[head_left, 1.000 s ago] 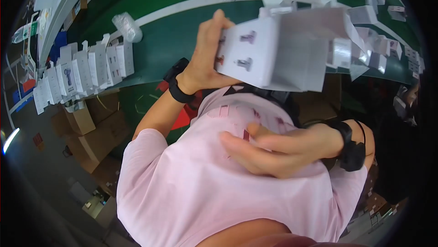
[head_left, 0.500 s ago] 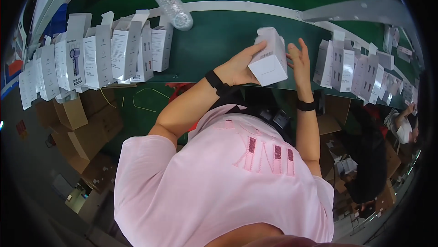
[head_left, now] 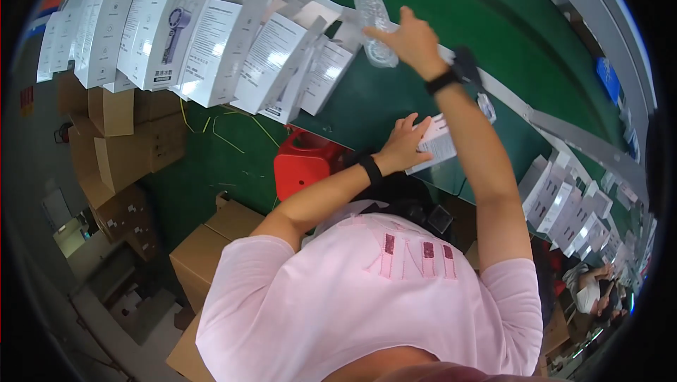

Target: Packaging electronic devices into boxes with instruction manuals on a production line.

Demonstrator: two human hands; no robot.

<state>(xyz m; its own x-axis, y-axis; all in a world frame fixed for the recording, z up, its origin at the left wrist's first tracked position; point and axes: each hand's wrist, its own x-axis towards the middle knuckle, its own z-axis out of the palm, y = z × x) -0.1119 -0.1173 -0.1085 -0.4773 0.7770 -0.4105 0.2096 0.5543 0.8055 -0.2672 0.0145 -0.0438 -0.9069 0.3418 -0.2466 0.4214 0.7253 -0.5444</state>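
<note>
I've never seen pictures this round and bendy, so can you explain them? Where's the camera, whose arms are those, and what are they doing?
There's no robot here, just a person in a pink shirt. The camera sits on their head and looks down; its wide lens bends straight edges. The left hand holds a white box at the green table. The right hand is spread beside a clear wrapped bundle; I can't tell if it's gripping. More white boxes stand along the table.

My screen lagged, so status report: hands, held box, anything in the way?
Left hand holding white box. Right hand open at clear-wrapped bundle, contact unclear. Right forearm hides part of box.
</note>
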